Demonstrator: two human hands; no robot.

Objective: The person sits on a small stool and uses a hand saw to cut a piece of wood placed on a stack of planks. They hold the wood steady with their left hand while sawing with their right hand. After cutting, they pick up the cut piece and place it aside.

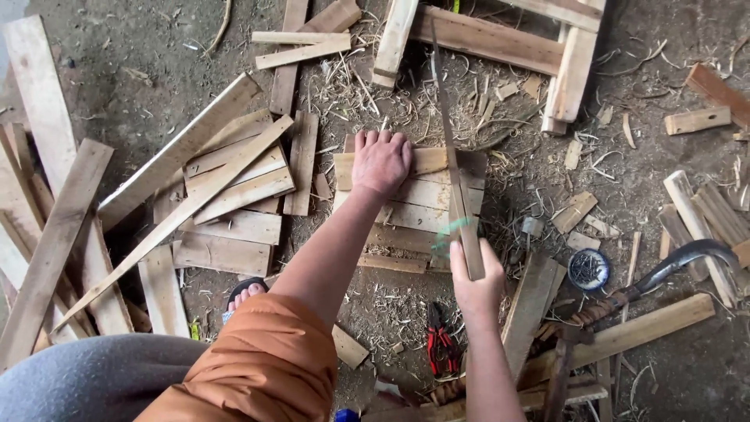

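Pale tan wooden boards, an orange sleeve, red-handled pliers, grey-brown dirt floor.

Soft even daylight, sharp focus

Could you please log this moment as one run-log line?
left hand: pressing on wooden slat panel | right hand: gripping hand saw, blade across panel | pliers: on ground
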